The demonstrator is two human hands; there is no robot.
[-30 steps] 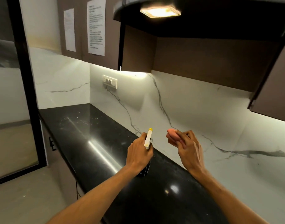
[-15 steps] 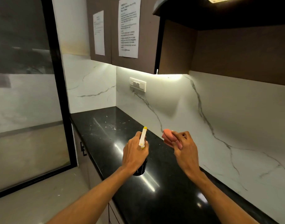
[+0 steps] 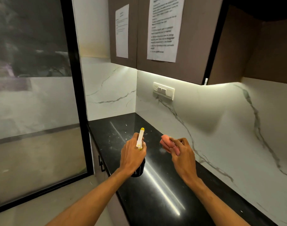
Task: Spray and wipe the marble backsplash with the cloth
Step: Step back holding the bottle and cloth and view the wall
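**Q:** Which step does the figure show?

**A:** The spraying step, judged not yet applied to this stretch of wall. The left hand (image 3: 133, 158) grips the spray bottle (image 3: 140, 139) with its fingers wrapped round the neck. The dark body hangs below the palm, over the near edge of the black countertop (image 3: 155, 203). Whether the base rests there cannot be told. The right hand (image 3: 183, 159) pinches the folded pink cloth (image 3: 165, 143) between curled fingers and thumb, apart from the wall.

**Q:** How is the step done well?

**A:** The white head with its yellow tip points along the counter toward the corner, not at the marble backsplash (image 3: 221, 128). The wrist would need to turn right so that the nozzle faces the stone squarely. It should stay clear of the switch plate (image 3: 164, 90), where liquid is a hazard. A light mist probably suffices, since polished stone would shed runs onto the counter. The cloth should follow promptly, opened flat rather than bunched, in overlapping passes from the top down.

**Q:** And the backsplash itself?

**A:** It is white and glossy, crossed by thin grey veins. It fills the wall to the right of both hands and turns the corner behind the counter, lit by a strip under the brown cabinets (image 3: 188, 51). No droplets or wet film can be made out on it.
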